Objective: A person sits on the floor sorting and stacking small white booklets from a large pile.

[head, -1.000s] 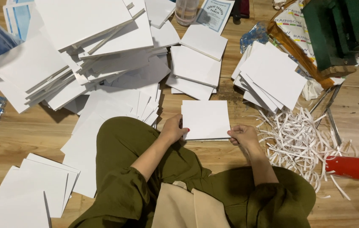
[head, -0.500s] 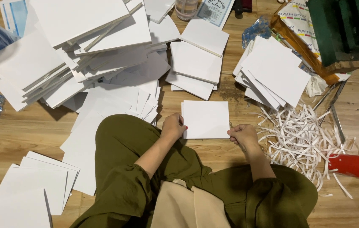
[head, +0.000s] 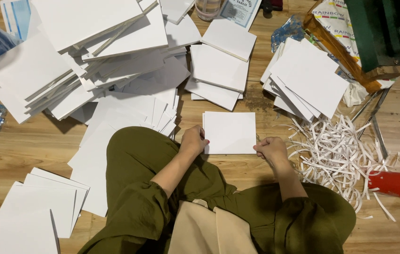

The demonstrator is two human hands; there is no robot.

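We reach both arms down to the wood floor [head: 16, 150]. Our left hand [head: 194, 141] curls its fingers on the left edge of the white square card [head: 230, 132]. Our right hand [head: 269, 149] pinches its bottom right corner. The card lies flat between our hands, sides straight, no long side.
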